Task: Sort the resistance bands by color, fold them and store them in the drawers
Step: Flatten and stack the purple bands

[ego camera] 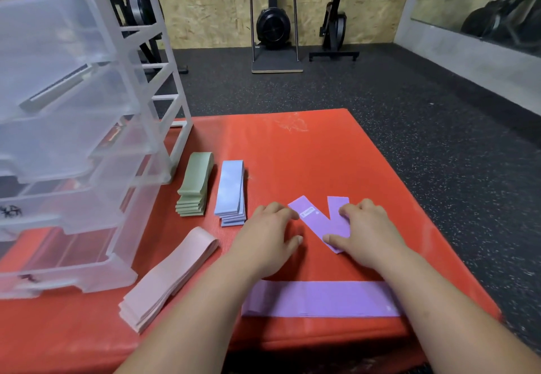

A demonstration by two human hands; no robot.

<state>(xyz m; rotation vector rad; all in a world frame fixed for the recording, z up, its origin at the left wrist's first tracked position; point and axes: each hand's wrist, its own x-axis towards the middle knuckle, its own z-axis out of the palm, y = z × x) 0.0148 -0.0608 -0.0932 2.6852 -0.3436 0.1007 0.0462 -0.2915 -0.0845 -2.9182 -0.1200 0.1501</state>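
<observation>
Fold half made: purple band (319,224) in a V on the red mat (292,154), bend pinned under the flat right hand (369,230), fingertips of the relaxed left hand (269,236) touching its labelled end; swing that end across, match the edges, press the crease flat.

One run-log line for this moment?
folding purple band; left hand touches one end; right hand presses other flap; purple stack under forearms
</observation>
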